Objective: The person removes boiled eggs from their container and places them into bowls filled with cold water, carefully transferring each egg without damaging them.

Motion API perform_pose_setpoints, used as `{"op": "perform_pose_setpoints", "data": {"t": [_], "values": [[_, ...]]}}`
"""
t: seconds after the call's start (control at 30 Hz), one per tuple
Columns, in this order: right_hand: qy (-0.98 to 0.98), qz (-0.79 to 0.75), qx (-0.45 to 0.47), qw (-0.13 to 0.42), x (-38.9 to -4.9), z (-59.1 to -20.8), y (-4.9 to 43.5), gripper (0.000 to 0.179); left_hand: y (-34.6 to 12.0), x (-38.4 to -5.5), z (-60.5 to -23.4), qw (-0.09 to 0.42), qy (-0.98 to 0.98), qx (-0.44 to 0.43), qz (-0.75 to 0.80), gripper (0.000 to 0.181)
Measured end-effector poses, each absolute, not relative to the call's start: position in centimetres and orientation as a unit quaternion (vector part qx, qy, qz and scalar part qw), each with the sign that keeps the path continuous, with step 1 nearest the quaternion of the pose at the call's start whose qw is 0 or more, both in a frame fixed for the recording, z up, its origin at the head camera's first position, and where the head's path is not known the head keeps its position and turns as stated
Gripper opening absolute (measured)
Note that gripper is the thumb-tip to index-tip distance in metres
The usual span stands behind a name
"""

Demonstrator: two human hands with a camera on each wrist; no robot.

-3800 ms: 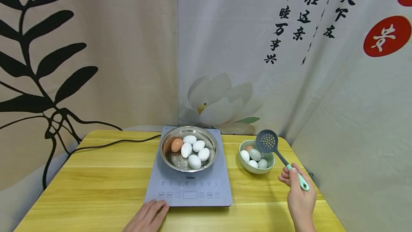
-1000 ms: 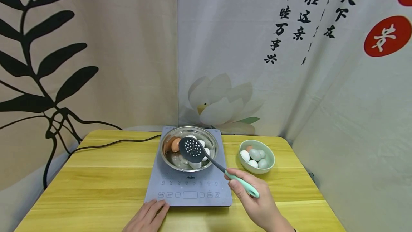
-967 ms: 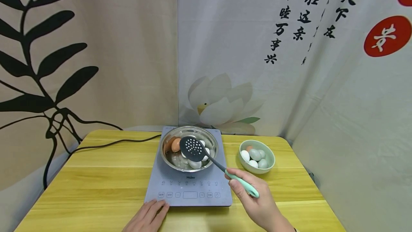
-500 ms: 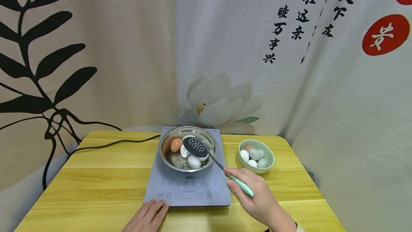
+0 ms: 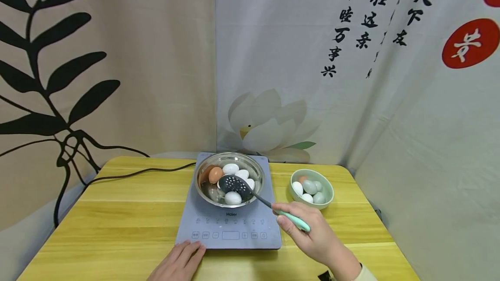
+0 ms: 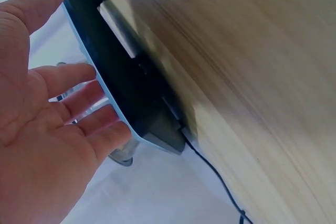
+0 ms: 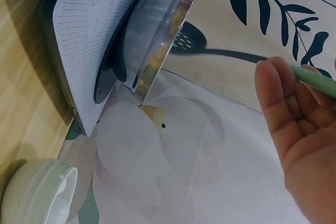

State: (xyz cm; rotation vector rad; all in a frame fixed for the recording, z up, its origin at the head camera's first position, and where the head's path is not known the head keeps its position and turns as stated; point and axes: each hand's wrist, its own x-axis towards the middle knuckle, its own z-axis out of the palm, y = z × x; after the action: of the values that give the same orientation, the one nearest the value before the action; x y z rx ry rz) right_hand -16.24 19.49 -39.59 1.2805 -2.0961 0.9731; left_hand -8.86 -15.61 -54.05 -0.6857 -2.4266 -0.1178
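Note:
My right hand (image 5: 312, 235) grips the mint-green handle of a slotted skimmer (image 5: 236, 186) with a dark perforated head. That head dips inside a steel bowl (image 5: 200, 189), partly covering the white eggs there. One brown egg (image 5: 215, 174) sits at the bowl's left, a white egg (image 5: 233, 198) at its front. The bowl stands on a grey induction cooktop (image 5: 230, 224). At the cooktop's front left corner rests my left hand (image 5: 179, 261), fingers extended over the edge. In the left wrist view, its fingertips and thumb touch the rim of the cooktop (image 6: 121, 82).
Right of the cooktop, a pale green bowl (image 5: 310, 207) holds several white and greenish eggs and a brown one. A black cord (image 5: 144, 171) runs left from the cooktop across the wooden table (image 5: 117, 229). Printed curtains (image 5: 164, 77) hang behind.
The skimmer came from over the green bowl leftward to the steel bowl, then lowered among the eggs. The front white egg has shifted slightly left. My left hand stays put.

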Motion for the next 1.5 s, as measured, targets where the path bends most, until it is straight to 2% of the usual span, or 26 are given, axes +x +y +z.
{"op": "perform_pose_setpoints", "data": {"t": [0.3, 0.43, 0.6, 0.77, 0.9, 1.03, 1.3, 1.5], "values": [[-0.748, 0.409, 0.477, 0.215, -16.1, -40.2, 19.5, 0.039, -15.6, -9.2, -54.3, 0.328, -0.903, -0.275, -0.045, 0.081], [-0.729, 0.492, 0.446, 0.162, -16.0, -40.8, 19.5, 0.036, -15.6, -9.0, -54.1, 0.307, -0.912, -0.269, -0.04, 0.08], [-0.697, 0.632, 0.33, 0.077, -16.6, -41.5, 19.2, 0.028, -15.6, -8.8, -53.9, 0.286, -0.92, -0.266, -0.039, 0.08], [-0.667, 0.724, 0.173, 0.025, -17.4, -41.6, 18.6, 0.04, -15.6, -8.9, -54.0, 0.296, -0.916, -0.27, -0.031, 0.079], [-0.636, 0.768, 0.072, 0.001, -17.9, -41.4, 18.1, 0.039, -15.7, -8.9, -54.0, 0.294, -0.917, -0.267, -0.034, 0.08], [-0.61, 0.792, 0.029, 0.004, -18.3, -40.9, 18.5, 0.037, -15.7, -8.9, -54.0, 0.29, -0.919, -0.266, -0.037, 0.08], [-0.597, 0.799, 0.051, 0.045, -18.1, -38.8, 22.4, 0.041, -15.7, -9.0, -54.2, 0.3, -0.915, -0.267, -0.037, 0.081], [-0.596, 0.795, 0.026, 0.112, -17.0, -38.0, 26.8, 0.036, -15.6, -8.9, -54.2, 0.294, -0.918, -0.263, -0.035, 0.083]]}}
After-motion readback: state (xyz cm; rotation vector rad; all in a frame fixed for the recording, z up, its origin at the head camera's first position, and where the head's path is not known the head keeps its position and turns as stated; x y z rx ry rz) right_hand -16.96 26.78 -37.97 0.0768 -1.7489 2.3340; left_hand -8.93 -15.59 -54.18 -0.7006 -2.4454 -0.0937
